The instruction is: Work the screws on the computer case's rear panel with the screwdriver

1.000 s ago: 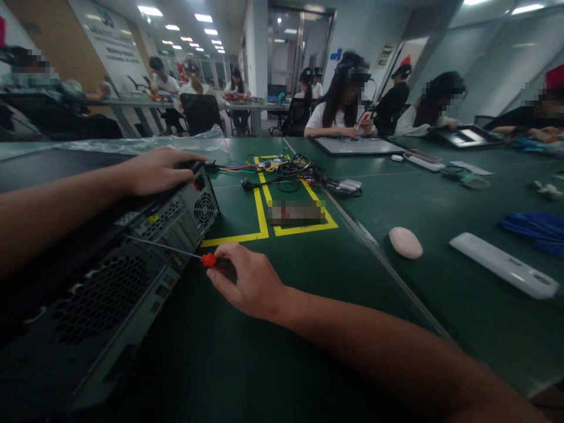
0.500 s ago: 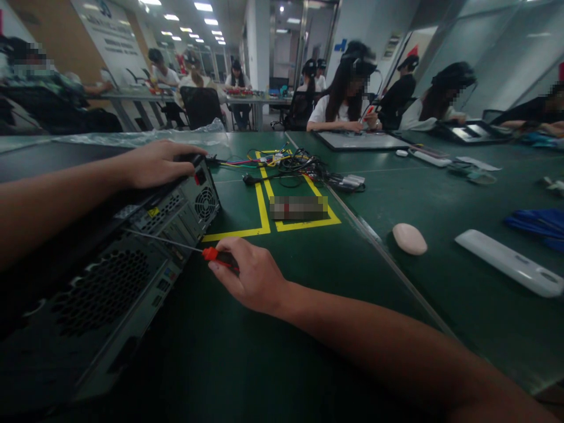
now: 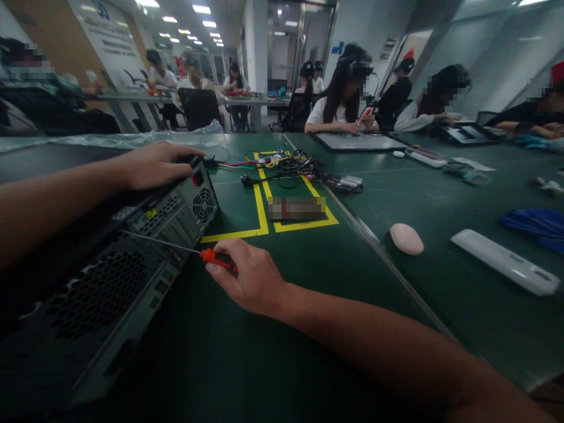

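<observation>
A dark desktop computer case lies on the left, its metal rear panel with vents and ports facing right. My left hand rests on the case's upper side near the far rear corner, fingers stretched out and thumb near the edge. Closed around the red and black handle of a long screwdriver is my right hand. The thin shaft points left across the rear panel, its tip at the panel's upper edge. Whether the tip sits in a screw is too small to tell.
Bundled cables and a blurred-out box lie by yellow tape on the green table. To the right are a pale pink rounded object, a long white object and blue cloth. Several people work opposite.
The view shifts very slightly. Both hands, the case and the screwdriver keep nearly the same positions, with the screwdriver handle appearing turned a little in my right hand.
</observation>
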